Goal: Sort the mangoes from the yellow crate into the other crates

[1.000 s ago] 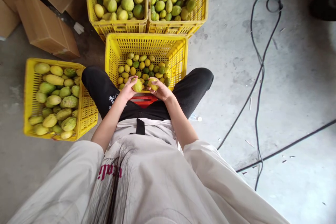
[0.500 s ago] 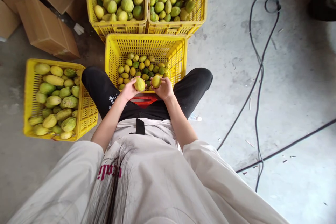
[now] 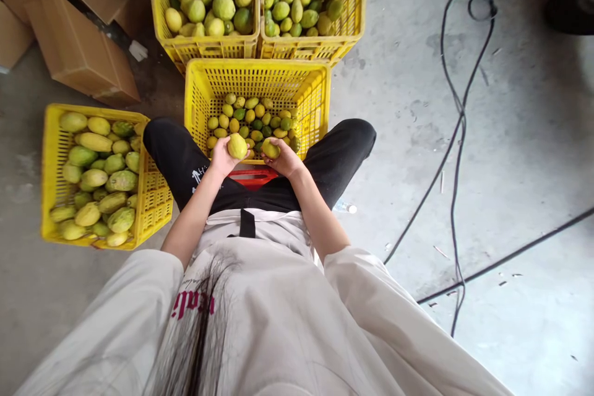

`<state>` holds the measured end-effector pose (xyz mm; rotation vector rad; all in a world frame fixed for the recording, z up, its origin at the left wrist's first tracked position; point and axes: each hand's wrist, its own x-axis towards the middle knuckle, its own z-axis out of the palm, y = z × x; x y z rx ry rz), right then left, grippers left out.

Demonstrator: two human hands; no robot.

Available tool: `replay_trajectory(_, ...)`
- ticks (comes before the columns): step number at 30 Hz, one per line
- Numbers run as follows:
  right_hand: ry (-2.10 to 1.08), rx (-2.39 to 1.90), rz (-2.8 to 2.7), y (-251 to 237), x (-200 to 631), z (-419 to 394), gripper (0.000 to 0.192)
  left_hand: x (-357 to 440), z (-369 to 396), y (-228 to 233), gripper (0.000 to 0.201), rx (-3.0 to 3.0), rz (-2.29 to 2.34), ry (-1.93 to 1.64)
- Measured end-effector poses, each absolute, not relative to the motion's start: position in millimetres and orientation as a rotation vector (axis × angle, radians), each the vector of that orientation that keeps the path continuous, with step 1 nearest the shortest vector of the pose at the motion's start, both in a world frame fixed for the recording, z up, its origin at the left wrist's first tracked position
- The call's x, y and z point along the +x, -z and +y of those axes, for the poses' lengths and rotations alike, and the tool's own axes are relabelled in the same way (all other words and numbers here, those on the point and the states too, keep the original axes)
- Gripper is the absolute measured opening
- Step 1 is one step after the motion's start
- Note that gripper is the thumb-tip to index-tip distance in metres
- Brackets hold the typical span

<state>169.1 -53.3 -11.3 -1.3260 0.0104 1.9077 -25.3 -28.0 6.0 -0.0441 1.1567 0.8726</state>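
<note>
My left hand (image 3: 223, 158) is closed round a round yellow-green fruit (image 3: 237, 146), whose top faces up at me. In my right hand (image 3: 286, 159) is a second, slightly darker yellow-green fruit (image 3: 271, 148), gripped between thumb and fingers. Both hands are held over the near edge of a yellow slatted crate (image 3: 197, 96), a short gap apart. Several smaller-looking yellow and green fruits (image 3: 249, 116) lie on the bottom of that crate, some hidden behind my hands. The exact kind of fruit is unclear.
Two fuller yellow crates (image 3: 211, 46) stand side by side beyond. To the left is another yellow crate (image 3: 51, 167) of longer, mottled fruit. Cardboard boxes (image 3: 77, 43) lie at the upper left. A black cable (image 3: 457, 167) loops over the floor at right, and a bottle (image 3: 346, 206) lies by my leg.
My left hand has drawn its fruit a little to the left. The fruit in my right hand has shifted slightly left and down and looks turned, so the gap between the fruits is wider.
</note>
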Motion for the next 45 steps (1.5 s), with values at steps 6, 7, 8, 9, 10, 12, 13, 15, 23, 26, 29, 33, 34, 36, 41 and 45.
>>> replay_trajectory(6,-1.718,-1.310,0.073,13.7,168.0,-51.5,0.028,-22.3,-31.4,-8.2,0.028,-0.013,1.055,-0.862)
replay_trajectory(7,-1.709,-1.279,0.082,12.2,168.5,-51.2,0.028,-22.3,-31.8,-8.5,0.027,0.013,1.053,-0.868)
replay_trajectory(8,-1.708,-1.244,0.087,10.1,169.2,-51.0,0.028,-22.6,-32.0,-8.9,0.025,0.042,1.053,-0.878)
replay_trajectory(9,-1.711,-1.209,0.087,7.5,170.0,-50.8,0.028,-23.2,-32.1,-9.2,0.024,0.073,1.055,-0.888)
replay_trajectory(10,-1.716,-1.179,0.084,4.6,170.6,-50.6,0.028,-24.1,-32.1,-9.6,0.023,0.099,1.057,-0.895)
replay_trajectory(12,-1.723,-1.145,0.086,-0.9,171.3,-50.1,0.026,-25.8,-31.8,-10.1,0.023,0.124,1.065,-0.895)
replay_trajectory(13,-1.721,-1.142,0.096,-3.0,171.1,-50.0,0.024,-26.5,-31.6,-10.3,0.025,0.122,1.071,-0.890)
replay_trajectory(15,-1.714,-1.150,0.121,-4.9,169.9,-49.7,0.020,-27.1,-31.4,-10.3,0.029,0.104,1.080,-0.879)
replay_trajectory(23,-1.746,-1.249,0.141,2.3,166.4,-50.7,0.032,-26.7,-33.0,-8.8,0.031,0.108,1.084,-0.856)
replay_trajectory(26,-1.737,-1.271,0.141,2.8,167.1,-51.1,0.033,-28.8,-32.1,-8.7,0.028,0.098,1.071,-0.906)
replay_trajectory(29,-1.717,-1.330,0.126,5.0,167.8,-51.9,0.035,-29.7,-31.3,-8.8,0.025,0.095,1.090,-0.914)
replay_trajectory(33,-1.706,-1.328,0.122,9.1,170.7,-51.8,0.032,-27.5,-30.8,-8.4,0.027,0.091,1.098,-0.907)
replay_trajectory(34,-1.706,-1.307,0.124,9.7,171.9,-51.5,0.030,-26.9,-30.3,-8.1,0.027,0.079,1.094,-0.918)
replay_trajectory(36,-1.720,-1.262,0.115,10.2,174.1,-50.8,0.026,-26.3,-29.0,-7.4,0.031,0.044,1.091,-0.946)
replay_trajectory(41,-1.757,-1.203,0.098,9.5,174.4,-50.5,0.021,-27.0,-27.1,-4.1,0.042,0.026,1.115,-0.986)
replay_trajectory(45,-1.733,-1.223,0.232,7.4,171.8,-49.5,0.009,-26.7,-30.6,-1.9,0.046,0.086,1.152,-0.969)
